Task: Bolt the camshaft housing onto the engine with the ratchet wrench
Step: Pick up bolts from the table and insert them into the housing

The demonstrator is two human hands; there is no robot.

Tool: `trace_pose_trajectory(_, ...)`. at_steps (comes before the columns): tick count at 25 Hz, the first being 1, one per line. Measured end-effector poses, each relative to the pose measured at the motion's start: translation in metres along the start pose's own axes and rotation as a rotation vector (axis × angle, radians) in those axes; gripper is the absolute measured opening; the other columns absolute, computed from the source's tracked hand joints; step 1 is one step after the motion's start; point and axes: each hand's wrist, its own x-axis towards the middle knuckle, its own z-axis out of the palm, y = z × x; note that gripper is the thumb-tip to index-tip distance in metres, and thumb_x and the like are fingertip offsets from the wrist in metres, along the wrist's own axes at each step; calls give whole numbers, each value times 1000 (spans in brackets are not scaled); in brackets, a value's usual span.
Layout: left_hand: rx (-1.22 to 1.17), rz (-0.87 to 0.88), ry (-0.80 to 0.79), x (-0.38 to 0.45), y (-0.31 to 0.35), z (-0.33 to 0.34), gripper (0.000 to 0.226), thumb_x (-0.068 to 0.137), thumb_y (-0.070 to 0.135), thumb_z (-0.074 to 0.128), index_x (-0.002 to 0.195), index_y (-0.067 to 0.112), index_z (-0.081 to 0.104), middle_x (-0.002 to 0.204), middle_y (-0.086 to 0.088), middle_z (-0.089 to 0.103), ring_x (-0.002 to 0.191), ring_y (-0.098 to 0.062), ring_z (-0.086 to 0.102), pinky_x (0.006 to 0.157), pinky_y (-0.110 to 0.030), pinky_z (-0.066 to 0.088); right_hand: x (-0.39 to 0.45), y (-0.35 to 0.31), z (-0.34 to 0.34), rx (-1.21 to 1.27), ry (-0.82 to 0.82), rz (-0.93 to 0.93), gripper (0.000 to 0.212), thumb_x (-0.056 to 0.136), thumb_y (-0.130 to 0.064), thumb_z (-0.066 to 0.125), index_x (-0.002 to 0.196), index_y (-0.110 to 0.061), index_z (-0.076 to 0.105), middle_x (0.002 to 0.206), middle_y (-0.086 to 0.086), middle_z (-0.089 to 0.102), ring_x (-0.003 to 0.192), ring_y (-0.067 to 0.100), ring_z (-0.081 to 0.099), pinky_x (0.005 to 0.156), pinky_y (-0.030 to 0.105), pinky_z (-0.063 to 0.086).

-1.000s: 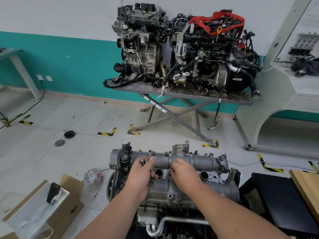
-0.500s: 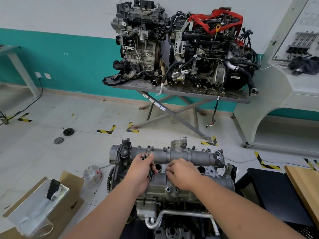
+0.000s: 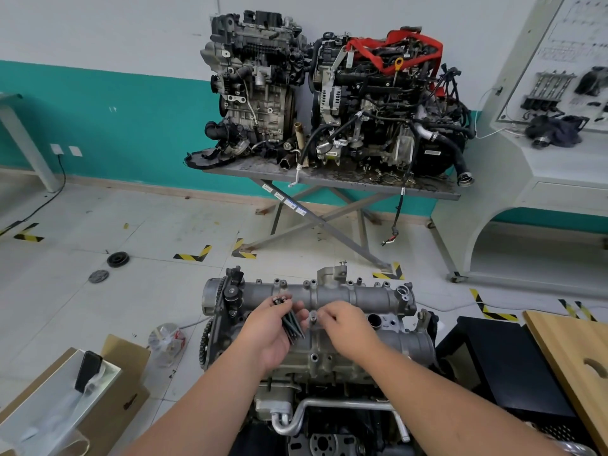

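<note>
The grey camshaft housing (image 3: 358, 296) lies on top of the engine (image 3: 329, 383) in front of me. My left hand (image 3: 268, 332) holds a bundle of several dark bolts (image 3: 291, 322) over the housing's left half. My right hand (image 3: 345, 325) is just right of it, its fingertips at a bolt (image 3: 313, 315) standing in a hole at the housing's middle. No ratchet wrench is in view.
Two other engines (image 3: 329, 103) stand on a metal table (image 3: 332, 179) by the far wall. A cardboard box (image 3: 65, 399) with a phone sits at lower left, a plastic bottle (image 3: 166, 340) beside it. A black stand (image 3: 503, 360) and wooden board (image 3: 579, 360) are at right.
My left hand has turned palm up, so the bolt bundle now shows. My right hand has shifted slightly right with fingertips on one bolt at the housing's middle. The camera tilted down a little.
</note>
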Motion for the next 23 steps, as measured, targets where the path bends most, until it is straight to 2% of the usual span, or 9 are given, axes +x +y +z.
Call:
trace_pose_trajectory(2,-2,-5,-27,-1,-1,3,14,103,5,46,112,7,56,81,-16,73,69,-26,72,59,-36,59,-3,-10,-4,370,125,153,20,98,-23,57,85,-18,72,83,-2,72,82,18,66,77,33,52)
trace_pose_trajectory(4,-5,-15,-62,-1,-3,9,14,103,5,46,114,7,56,84,-19,74,71,-28,73,60,-38,59,-2,-25,-12,705,31,255,9,95,-15,64,93,-16,73,84,1,75,79,16,70,73,32,58)
trace_pose_trajectory(5,-2,-21,-77,-1,-4,12,15,103,6,46,114,8,56,87,-20,74,71,-29,73,61,-39,59,0,-30,-18,730,-10,256,8,92,-12,67,95,-17,72,84,2,75,78,15,70,70,28,58)
trace_pose_trajectory(8,50,-41,-128,-1,-8,19,17,103,10,48,116,12,58,99,-20,74,75,-30,72,68,-42,58,-5,-35,-29,555,-26,222,19,85,-12,74,95,-26,66,85,-5,72,79,9,68,63,20,53)
trace_pose_trajectory(11,133,-47,-179,-2,-13,23,19,102,12,50,119,14,60,106,-19,73,79,-30,68,75,-43,52,-7,-30,-32,494,-26,198,23,83,-6,73,90,-26,65,84,2,72,77,13,65,80,35,56)
trace_pose_trajectory(13,173,-54,-182,-2,-15,25,19,103,12,49,119,13,59,106,-20,73,78,-30,69,73,-42,52,-6,-27,-32,516,-30,204,26,82,-2,71,89,-26,65,80,3,68,75,14,63,80,38,55)
trace_pose_trajectory(18,173,-61,-113,3,-19,22,18,104,10,45,118,11,57,88,-16,74,67,-28,69,66,-40,55,-5,-21,-31,583,51,239,42,83,-8,73,110,-38,63,86,-2,66,73,10,63,63,22,51)
trace_pose_trajectory(20,196,-50,-62,5,-21,19,18,104,9,43,118,10,54,77,-12,69,59,-23,63,57,-35,54,-3,-19,-34,660,105,254,44,86,-5,70,119,-34,65,93,2,65,74,14,62,68,28,55)
trace_pose_trajectory(23,267,-32,52,9,-25,13,16,103,5,42,114,10,53,67,-8,62,50,-17,54,50,-30,49,-2,-10,-42,759,204,297,35,89,-1,68,111,-28,67,99,8,68,70,15,67,66,30,59)
